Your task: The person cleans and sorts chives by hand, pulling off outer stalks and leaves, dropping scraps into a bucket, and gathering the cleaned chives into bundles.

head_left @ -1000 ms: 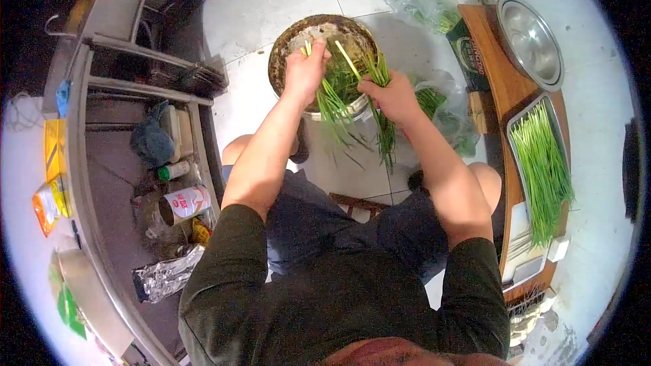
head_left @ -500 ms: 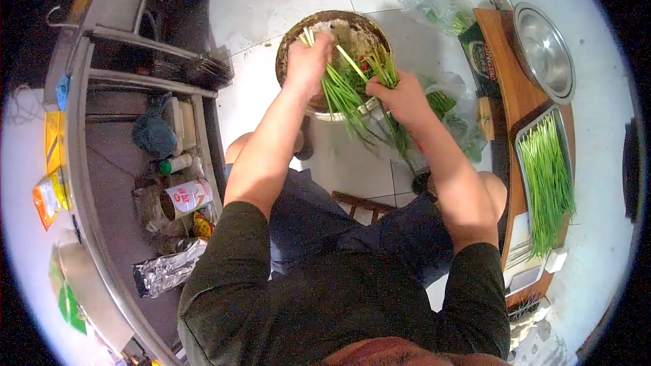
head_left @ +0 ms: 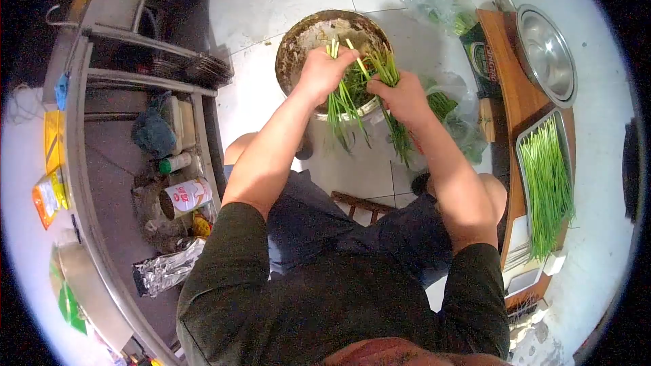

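Observation:
My left hand [head_left: 324, 76] is closed around a few green chives [head_left: 343, 110], their pale ends up and their leaves hanging down. Beside it, my right hand [head_left: 403, 97] grips a thicker bunch of chives [head_left: 399, 137], with one pale stalk slanting up toward my left fingers. Both hands are above the near rim of a round, dirt-stained bin [head_left: 293, 42] with green scraps inside. To the right, a metal tray [head_left: 520, 146] bears a neat row of long chives [head_left: 544, 186].
A steel bowl [head_left: 542, 54] stands beside the tray on a wooden board [head_left: 505, 47]. Plastic bags of greens [head_left: 441, 3] lie on the tiled floor. At left, a metal shelf holds a printed can [head_left: 188, 198], crumpled foil [head_left: 168, 273] and a blue bag [head_left: 152, 127].
My left hand has moved slightly right and down, closer to my right hand. The chives in it now hang straighter and look fewer. My right hand stays nearly in place.

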The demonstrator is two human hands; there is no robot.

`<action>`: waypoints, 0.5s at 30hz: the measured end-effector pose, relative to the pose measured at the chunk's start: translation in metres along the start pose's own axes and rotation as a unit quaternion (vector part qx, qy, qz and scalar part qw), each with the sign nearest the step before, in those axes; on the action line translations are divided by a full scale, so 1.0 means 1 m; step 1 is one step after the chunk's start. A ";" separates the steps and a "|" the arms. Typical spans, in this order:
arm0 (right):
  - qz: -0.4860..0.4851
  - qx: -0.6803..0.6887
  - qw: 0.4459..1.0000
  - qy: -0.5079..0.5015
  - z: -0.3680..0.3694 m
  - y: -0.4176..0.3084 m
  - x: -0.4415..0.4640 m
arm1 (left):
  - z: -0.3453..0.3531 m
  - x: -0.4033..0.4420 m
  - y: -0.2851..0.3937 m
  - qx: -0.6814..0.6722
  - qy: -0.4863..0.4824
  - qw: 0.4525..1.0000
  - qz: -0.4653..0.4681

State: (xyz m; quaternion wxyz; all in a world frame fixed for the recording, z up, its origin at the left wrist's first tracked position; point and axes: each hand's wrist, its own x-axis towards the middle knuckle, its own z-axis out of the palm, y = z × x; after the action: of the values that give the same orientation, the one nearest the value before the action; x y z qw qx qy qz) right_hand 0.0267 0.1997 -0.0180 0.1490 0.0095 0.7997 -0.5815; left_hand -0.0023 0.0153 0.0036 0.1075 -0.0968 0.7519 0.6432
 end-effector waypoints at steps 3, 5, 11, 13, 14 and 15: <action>0.001 0.041 0.999 -0.017 -0.001 -0.004 -0.001 | -0.001 0.002 0.000 -0.011 -0.006 1.000 -0.002; -0.007 0.065 0.998 -0.027 -0.002 -0.002 -0.001 | -0.004 0.006 -0.004 -0.017 -0.020 1.000 0.002; 0.008 0.095 0.993 -0.068 -0.009 -0.015 -0.009 | -0.008 0.007 0.001 -0.064 -0.019 0.997 0.032; 0.018 0.113 0.991 -0.071 -0.010 -0.016 -0.011 | -0.010 0.008 0.004 -0.106 0.031 0.993 0.031; 0.021 0.121 0.990 -0.072 -0.011 -0.017 -0.011 | -0.012 0.011 0.006 -0.127 0.056 0.990 0.032; 0.026 0.145 0.987 -0.069 -0.012 -0.018 -0.012 | -0.015 0.015 0.004 -0.145 0.070 0.987 0.026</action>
State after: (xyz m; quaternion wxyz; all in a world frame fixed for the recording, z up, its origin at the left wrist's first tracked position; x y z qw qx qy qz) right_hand 0.0322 0.2065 0.0049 0.2161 0.0119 0.6941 -0.6865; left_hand -0.0184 0.0010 0.0048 0.0229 -0.1363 0.6588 0.7395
